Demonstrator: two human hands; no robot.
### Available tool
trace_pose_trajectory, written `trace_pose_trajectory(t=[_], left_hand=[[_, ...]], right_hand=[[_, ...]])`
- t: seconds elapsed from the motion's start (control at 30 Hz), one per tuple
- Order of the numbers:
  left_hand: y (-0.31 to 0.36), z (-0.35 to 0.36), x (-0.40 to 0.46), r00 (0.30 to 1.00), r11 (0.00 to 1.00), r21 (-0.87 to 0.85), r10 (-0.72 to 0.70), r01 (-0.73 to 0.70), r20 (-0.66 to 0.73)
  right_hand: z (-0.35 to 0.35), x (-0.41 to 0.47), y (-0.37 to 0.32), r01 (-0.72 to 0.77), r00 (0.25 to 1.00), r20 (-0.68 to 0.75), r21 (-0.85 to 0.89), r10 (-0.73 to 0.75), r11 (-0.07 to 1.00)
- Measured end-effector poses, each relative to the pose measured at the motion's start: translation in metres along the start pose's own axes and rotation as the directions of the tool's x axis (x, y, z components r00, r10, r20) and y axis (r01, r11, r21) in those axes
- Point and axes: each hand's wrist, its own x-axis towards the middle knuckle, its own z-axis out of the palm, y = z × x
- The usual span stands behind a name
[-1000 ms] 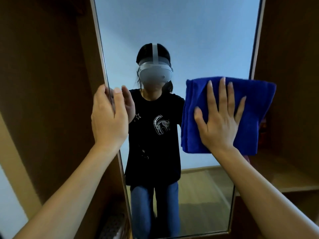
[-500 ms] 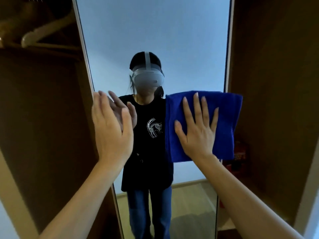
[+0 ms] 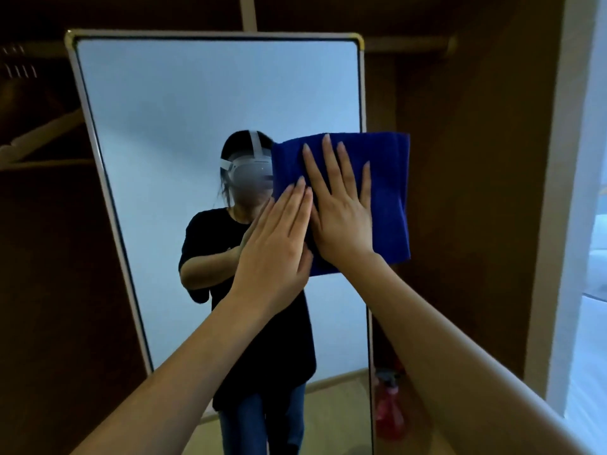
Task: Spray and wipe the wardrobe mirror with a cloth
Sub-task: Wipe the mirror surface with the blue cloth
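Note:
The tall wardrobe mirror (image 3: 197,126) has a pale frame with rounded top corners and reflects a person in a black shirt wearing a headset. A folded blue cloth (image 3: 391,198) lies flat against the mirror's right edge at mid height, overhanging the frame. My right hand (image 3: 341,218) presses on it, palm flat and fingers spread. My left hand (image 3: 272,254) lies flat beside it with fingers together, its fingertips on the cloth's left part and touching my right thumb.
A red spray bottle (image 3: 389,412) stands low on a shelf just right of the mirror. Brown wardrobe panels (image 3: 476,192) surround the mirror. A wooden hanger (image 3: 39,139) hangs on the left. A white door frame (image 3: 565,192) borders the right.
My left hand left the mirror's left edge and moved right onto the cloth beside my right hand. The cloth went up the mirror, and my view tilted up to show the top frame.

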Motion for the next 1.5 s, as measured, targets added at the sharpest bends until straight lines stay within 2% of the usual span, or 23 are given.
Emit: trace_pose_trajectory(t=[0.2,0.4,0.63,0.8,0.87,0.97,1.0,1.13,1.27,1.5], left_hand=[[-0.008,0.016,-0.015,0.999,0.989,0.145,0.044,-0.04,-0.027],[-0.014,0.01,0.014,0.995,0.97,0.235,0.08,-0.066,-0.052],[-0.012,-0.009,0.069,0.993,0.946,0.325,0.034,0.005,-0.115],[0.006,-0.012,0.094,0.975,0.923,0.347,-0.101,0.166,-0.197],[0.019,-0.007,0.102,0.96,0.922,0.31,-0.168,0.233,-0.223],[0.036,0.001,0.111,0.919,0.905,0.235,-0.291,0.355,-0.267],[0.041,0.004,0.113,0.908,0.897,0.225,-0.315,0.38,-0.277],[0.055,0.013,0.114,0.918,0.905,0.238,-0.285,0.352,-0.274],[0.059,0.016,0.115,0.923,0.911,0.234,-0.277,0.341,-0.266],[0.061,0.012,0.134,0.911,0.867,0.317,-0.298,0.383,-0.285]], right_hand=[[0.013,-0.02,-0.006,-0.071,0.997,-0.014,0.04,0.071,0.997],[0.008,0.006,-0.002,-0.082,0.994,-0.064,0.053,0.085,0.995],[-0.014,0.066,0.013,-0.023,0.99,-0.133,0.113,0.038,0.993],[-0.029,0.093,0.03,0.105,0.986,-0.147,0.211,-0.075,0.972],[-0.033,0.098,0.04,0.163,0.977,-0.189,0.332,-0.104,0.929],[-0.035,0.097,0.055,0.219,0.957,-0.287,0.638,-0.036,0.738],[-0.034,0.097,0.06,0.215,0.955,-0.295,0.693,-0.002,0.688],[-0.024,0.09,0.072,0.155,0.969,-0.24,0.753,0.049,0.639],[-0.017,0.091,0.077,0.162,0.98,-0.2,0.841,0.019,0.516],[-0.014,0.112,0.082,0.241,0.967,-0.251,0.877,-0.03,0.415]])
